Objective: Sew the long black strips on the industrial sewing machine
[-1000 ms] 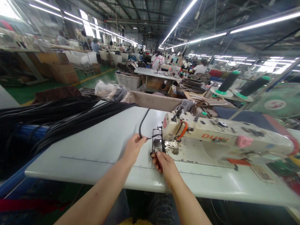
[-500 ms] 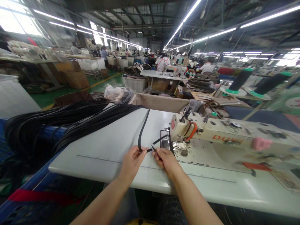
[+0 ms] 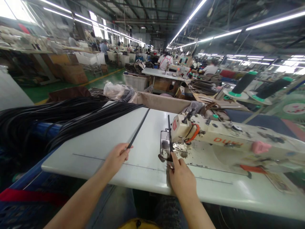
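Observation:
My left hand (image 3: 119, 155) is closed on the end of a black strap (image 3: 139, 128), which runs back across the white table toward the bundle of straps. My right hand (image 3: 181, 173) is at the near side of the sewing machine (image 3: 205, 132), its index finger on the end of a short black strip (image 3: 169, 124). That strip lies front to back beside the machine's head, over the metal plate (image 3: 164, 144). Something small and dark shows under the curled fingers of my right hand, too hidden to make out fully.
A thick bundle of black straps (image 3: 95, 122) drapes over the table's left edge and a blue crate (image 3: 30, 178). Thread cones (image 3: 245, 83) stand behind the machine at the right. A fabric-lined bin (image 3: 162, 102) adjoins the table's far edge. People work further back.
My hands have moved apart, the left one drawing its strap straighter to the left. The short strip, slanted before, now lies lengthwise by the machine head, and my right index finger has come onto it.

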### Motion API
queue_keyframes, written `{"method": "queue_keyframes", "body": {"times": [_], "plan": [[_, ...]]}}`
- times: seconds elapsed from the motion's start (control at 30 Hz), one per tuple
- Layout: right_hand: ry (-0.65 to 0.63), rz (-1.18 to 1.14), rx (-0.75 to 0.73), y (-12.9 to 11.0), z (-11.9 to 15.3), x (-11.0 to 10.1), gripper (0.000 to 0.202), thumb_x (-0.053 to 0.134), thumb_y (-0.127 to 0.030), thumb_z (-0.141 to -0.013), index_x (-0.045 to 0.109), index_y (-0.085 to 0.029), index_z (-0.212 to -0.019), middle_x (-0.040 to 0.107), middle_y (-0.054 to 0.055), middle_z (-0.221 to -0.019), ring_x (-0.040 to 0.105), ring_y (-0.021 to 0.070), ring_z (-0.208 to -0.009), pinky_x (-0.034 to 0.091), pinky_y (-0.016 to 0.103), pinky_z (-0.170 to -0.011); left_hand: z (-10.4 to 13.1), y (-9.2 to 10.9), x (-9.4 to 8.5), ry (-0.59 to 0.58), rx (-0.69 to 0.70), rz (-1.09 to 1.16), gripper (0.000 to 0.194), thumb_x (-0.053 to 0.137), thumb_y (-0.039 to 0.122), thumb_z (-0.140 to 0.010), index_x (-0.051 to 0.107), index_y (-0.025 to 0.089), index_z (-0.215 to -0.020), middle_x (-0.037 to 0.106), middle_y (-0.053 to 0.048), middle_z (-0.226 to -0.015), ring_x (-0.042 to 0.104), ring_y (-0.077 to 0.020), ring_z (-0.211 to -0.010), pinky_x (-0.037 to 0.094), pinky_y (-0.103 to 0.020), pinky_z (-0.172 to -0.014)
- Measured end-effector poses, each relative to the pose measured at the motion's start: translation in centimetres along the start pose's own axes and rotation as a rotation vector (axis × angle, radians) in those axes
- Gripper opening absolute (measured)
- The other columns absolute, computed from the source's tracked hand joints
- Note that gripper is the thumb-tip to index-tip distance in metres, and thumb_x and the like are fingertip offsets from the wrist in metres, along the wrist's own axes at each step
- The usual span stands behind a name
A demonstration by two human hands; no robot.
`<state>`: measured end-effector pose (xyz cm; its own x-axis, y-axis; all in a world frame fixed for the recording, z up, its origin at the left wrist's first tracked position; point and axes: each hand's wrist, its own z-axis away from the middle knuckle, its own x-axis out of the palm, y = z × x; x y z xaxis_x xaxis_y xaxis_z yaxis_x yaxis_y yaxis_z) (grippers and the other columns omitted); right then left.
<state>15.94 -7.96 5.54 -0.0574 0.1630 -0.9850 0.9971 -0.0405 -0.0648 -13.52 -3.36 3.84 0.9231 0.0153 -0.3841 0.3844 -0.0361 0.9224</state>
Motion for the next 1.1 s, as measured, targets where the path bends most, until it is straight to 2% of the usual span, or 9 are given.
{"method": "queue_keyframes", "body": {"times": [0.07, 0.17, 0.27, 0.4, 0.5, 0.63, 0.73, 0.9, 1.1], "plan": [[-0.094, 0.034, 0.011, 0.2, 0.4, 0.2, 0.053, 0.05, -0.02, -0.097, 0.05, -0.025, -0.15, 0.073, 0.007, -0.106, 0.073, 0.0209, -0.081, 0.052, 0.03, -0.067, -0.7, -0.9, -1.8, 0.07, -0.012, -0.117, 0.051, 0.048, 0.054, -0.088, 0.068, 0.017, -0.116, 0.062, -0.001, -0.074, 0.054, -0.0156, -0.058, 0.043, -0.028, -0.056], [-0.153, 0.057, -0.013, 0.4, 0.6, 0.2, 0.05, 0.043, -0.024, -0.102, 0.05, -0.024, -0.151, 0.077, 0.009, -0.106, 0.075, 0.0226, -0.076, 0.055, 0.032, -0.065, -1.5, -1.5, -5.7, 0.142, -0.012, -0.294, 0.056, 0.042, 0.054, -0.089, 0.068, 0.017, -0.122, 0.068, -0.005, -0.087, 0.056, -0.0171, -0.062, 0.048, -0.032, -0.064], [-0.167, 0.074, -0.028, 0.6, 0.7, 0.1, 0.048, 0.04, -0.027, -0.104, 0.051, -0.021, -0.15, 0.078, 0.01, -0.104, 0.077, 0.0244, -0.076, 0.057, 0.033, -0.065, -1.9, -1.3, -10.8, 0.254, 0.052, -0.491, 0.054, 0.041, 0.05, -0.089, 0.071, 0.016, -0.118, 0.068, -0.006, -0.09, 0.062, -0.0215, -0.076, 0.051, -0.036, -0.08], [-0.173, 0.064, -0.062, 1.1, 0.6, 0.4, 0.048, 0.035, -0.029, -0.105, 0.052, -0.019, -0.15, 0.079, 0.011, -0.108, 0.078, 0.0246, -0.08, 0.059, 0.032, -0.068, -1.1, -1.0, -18.6, 0.48, 0.121, -0.79, 0.049, 0.038, 0.043, -0.092, 0.073, 0.016, -0.113, 0.07, -0.01, -0.102, 0.062, -0.0253, -0.105, 0.046, -0.036, -0.102], [-0.151, 0.058, -0.074, 1.6, 0.5, 1.0, 0.05, 0.031, -0.032, -0.106, 0.05, -0.02, -0.151, 0.079, 0.011, -0.107, 0.078, 0.0258, -0.078, 0.059, 0.035, -0.066, 0.5, -1.9, -24.0, 0.569, -0.029, -1.003, 0.049, 0.036, 0.038, -0.096, 0.072, 0.013, -0.117, 0.069, -0.012, -0.114, 0.059, -0.0258, -0.11, 0.044, -0.039, -0.107], [-0.136, 0.042, -0.089, 2.0, 0.3, 1.8, 0.053, 0.027, -0.036, -0.106, 0.049, -0.018, -0.151, 0.079, 0.013, -0.105, 0.078, 0.0271, -0.076, 0.059, 0.037, -0.065, 2.9, -4.7, -29.1, 0.565, -0.468, -1.096, 0.047, 0.037, 0.033, -0.097, 0.069, 0.017, -0.126, 0.063, -0.014, -0.13, 0.056, -0.0294, -0.116, 0.044, -0.044, -0.104], [-0.105, 0.012, -0.107, 2.0, 0.3, 2.0, 0.056, 0.024, -0.039, -0.106, 0.048, -0.018, -0.152, 0.079, 0.015, -0.106, 0.078, 0.0276, -0.076, 0.059, 0.037, -0.065, 4.6, -6.9, -31.0, 0.497, -0.663, -1.057, 0.046, 0.041, 0.034, -0.095, 0.069, 0.018, -0.127, 0.061, -0.015, -0.135, 0.058, -0.0314, -0.116, 0.046, -0.044, -0.1], [-0.046, -0.044, -0.112, 2.3, 0.4, 2.3, 0.055, 0.028, -0.038, -0.104, 0.05, -0.019, -0.15, 0.078, 0.015, -0.105, 0.078, 0.0268, -0.075, 0.059, 0.036, -0.068, 6.6, -9.6, -32.0, 0.493, -0.814, -0.974, 0.043, 0.05, 0.037, -0.088, 0.073, 0.017, -0.119, 0.065, -0.02, -0.127, 0.063, -0.0364, -0.108, 0.05, -0.048, -0.09], [-0.085, -0.094, -0.105, 2.9, 0.0, 2.7, 0.055, 0.038, -0.04, -0.099, 0.051, -0.023, -0.15, 0.079, 0.013, -0.102, 0.077, 0.0269, -0.073, 0.059, 0.037, -0.069, 8.3, -11.2, -31.8, 0.539, -0.814, -0.906, 0.047, 0.057, 0.053, -0.082, 0.075, 0.013, -0.098, 0.07, -0.02, -0.099, 0.066, -0.0407, -0.097, 0.05, -0.06, -0.084]]}}
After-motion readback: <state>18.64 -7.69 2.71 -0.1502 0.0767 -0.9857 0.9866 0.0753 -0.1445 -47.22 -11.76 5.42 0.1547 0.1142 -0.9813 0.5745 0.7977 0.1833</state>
